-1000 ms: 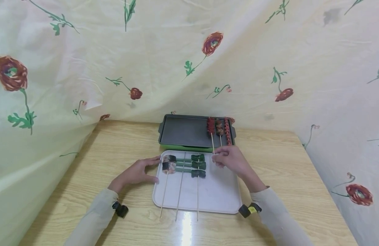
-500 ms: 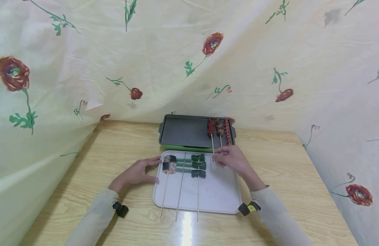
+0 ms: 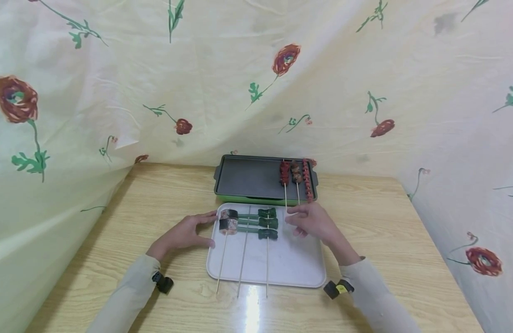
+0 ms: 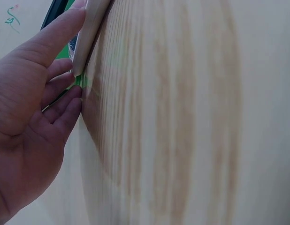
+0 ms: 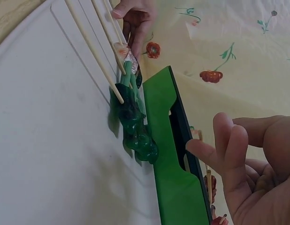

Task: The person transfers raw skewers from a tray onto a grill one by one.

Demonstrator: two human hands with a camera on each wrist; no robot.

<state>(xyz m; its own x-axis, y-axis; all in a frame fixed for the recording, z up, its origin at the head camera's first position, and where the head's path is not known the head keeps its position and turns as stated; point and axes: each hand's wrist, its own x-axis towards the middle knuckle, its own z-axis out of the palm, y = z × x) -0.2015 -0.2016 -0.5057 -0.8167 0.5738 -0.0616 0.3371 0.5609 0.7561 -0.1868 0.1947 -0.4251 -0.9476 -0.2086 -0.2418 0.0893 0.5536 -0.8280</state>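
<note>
On the griddle [image 3: 250,175] lie a dark red meat skewer [image 3: 284,173], a brown meat skewer [image 3: 296,172] and a thin red skewer [image 3: 307,180]. My right hand [image 3: 312,222] is just below the dark red skewer's stick end, its fingers loosely extended. In the right wrist view, the fingers [image 5: 236,159] hold nothing. My left hand [image 3: 187,233] rests at the left rim of the white tray [image 3: 298,263], thumb and fingers spread along it. The tray bears a fish-like chunk skewer [image 3: 228,225], a green stalk skewer [image 3: 249,223] and a green pepper skewer [image 3: 268,233].
The griddle stands right behind the tray, its green front side [image 5: 166,108] close to the tray's far edge. Three stick ends overhang the tray's front edge above the wooden table [image 3: 177,305]. Flowered cloth [image 3: 223,83] hangs behind and at both sides.
My right hand has let go of the dark red skewer's stick and drawn slightly back toward me. The skewer now lies on the griddle. The left hand has stayed put.
</note>
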